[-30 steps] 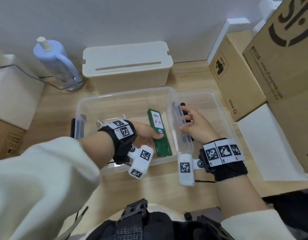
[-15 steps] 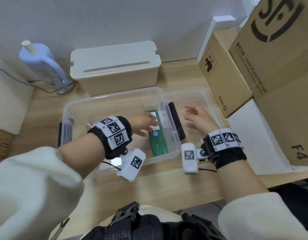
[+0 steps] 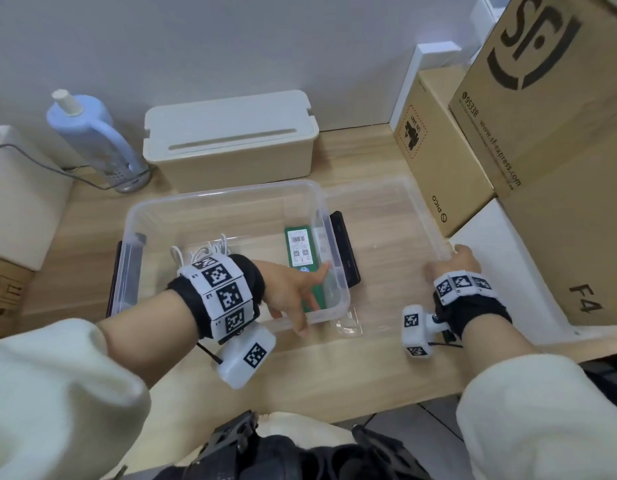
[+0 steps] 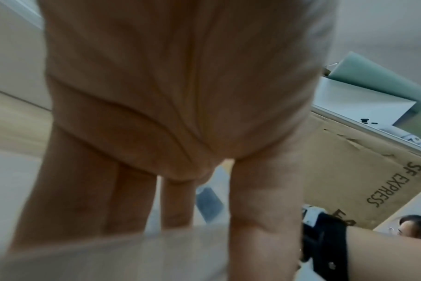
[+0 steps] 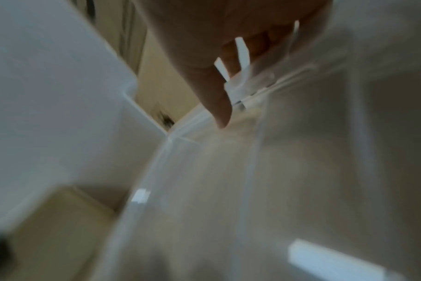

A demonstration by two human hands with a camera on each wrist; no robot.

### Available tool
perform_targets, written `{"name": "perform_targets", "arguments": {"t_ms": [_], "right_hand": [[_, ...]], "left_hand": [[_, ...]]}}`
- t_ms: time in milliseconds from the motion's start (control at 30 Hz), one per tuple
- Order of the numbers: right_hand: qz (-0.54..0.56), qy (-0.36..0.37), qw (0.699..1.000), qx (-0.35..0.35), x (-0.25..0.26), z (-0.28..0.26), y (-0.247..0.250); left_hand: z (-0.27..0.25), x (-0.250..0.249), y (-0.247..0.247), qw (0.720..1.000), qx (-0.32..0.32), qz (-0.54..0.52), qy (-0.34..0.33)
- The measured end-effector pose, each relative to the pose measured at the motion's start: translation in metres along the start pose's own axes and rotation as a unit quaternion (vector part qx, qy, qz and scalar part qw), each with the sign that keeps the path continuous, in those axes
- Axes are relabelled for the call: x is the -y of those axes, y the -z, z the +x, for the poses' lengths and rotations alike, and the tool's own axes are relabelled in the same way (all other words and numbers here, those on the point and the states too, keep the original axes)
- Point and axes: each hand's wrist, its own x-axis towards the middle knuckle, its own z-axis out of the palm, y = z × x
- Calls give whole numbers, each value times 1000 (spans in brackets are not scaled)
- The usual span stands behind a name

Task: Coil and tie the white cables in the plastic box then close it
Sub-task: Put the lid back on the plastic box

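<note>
The clear plastic box [image 3: 224, 192] stands open in the middle of the table. A bundle of white cables [image 3: 203, 252] lies inside at its left, partly hidden by my left wrist, and a green flat pack [image 3: 300, 249] lies at its right. My left hand [image 3: 296, 294] reaches over the box's front right corner with straight, spread fingers [image 4: 264, 199] that hold nothing. The clear lid [image 3: 386, 233] lies flat just right of the box. My right hand [image 3: 456, 259] grips the lid's right edge [image 5: 238, 83], thumb on top.
A cream slotted case [image 3: 230, 140] and a pale blue bottle [image 3: 88, 133] stand behind the box. Cardboard boxes [image 3: 442, 157] [image 3: 559, 126] and a white box [image 3: 507, 271] crowd the right side. Black latches [image 3: 345, 251] hang at the box's ends.
My right hand has moved from the box's right latch out to the lid's right edge. My left hand has drawn back from the green pack to the box's front right corner.
</note>
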Motion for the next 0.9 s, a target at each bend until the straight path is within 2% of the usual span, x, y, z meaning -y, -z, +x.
{"name": "perform_targets", "arguments": {"t_ms": [67,133,233,300,367,400,433,467,533,567,600,633,667,700,733,800,867,900], "right_hand": [[74,18,997,27,15,-12,20],[108,77,990,36,35,-27,41],[135,181,974,-8,67,-58,62],[154,269,950,-45,87,-82,68],[126,360,920,-88,102,-107,60],[96,402,903,-118,107,-118,52],[65,440,883,-149,110,-128,43],[36,476,862,-171,113,-136,31],[-1,532,825,-189,111,-147,11],[-11,554,810,-191,109,-150,4],[-15,577,794,-193,107,-154,-4],[-15,598,777,-194,106,-157,-11],[-17,620,761,-191,105,-161,-20],[-24,638,748,-181,104,-165,-29],[-36,653,739,-162,101,-169,-37],[-64,674,729,-96,96,-173,-50],[-90,671,736,-7,89,-170,-57],[-102,663,741,34,86,-168,-57]], "left_hand": [[-1,4,0,1000,7,-11,-6],[-2,7,1,1000,10,-21,-16],[-5,10,-3,999,2,-32,-42],[-11,15,-5,995,-13,-60,-77],[-25,25,-4,980,-69,-145,-120],[-34,33,-1,960,-118,-212,-138],[-43,44,2,925,-180,-297,-153],[-54,59,6,865,-254,-400,-163],[-77,96,12,691,-380,-590,-174],[-88,114,13,612,-415,-649,-180],[-98,131,12,558,-434,-683,-183],[-106,144,9,540,-442,-694,-178],[-114,155,4,544,-441,-695,-166],[-119,163,0,562,-433,-687,-153],[-123,167,-4,592,-422,-671,-143],[-126,167,-11,671,-411,-606,-119],[-127,165,-17,735,-457,-496,-71],[-126,166,-19,755,-490,-433,-42]]}}
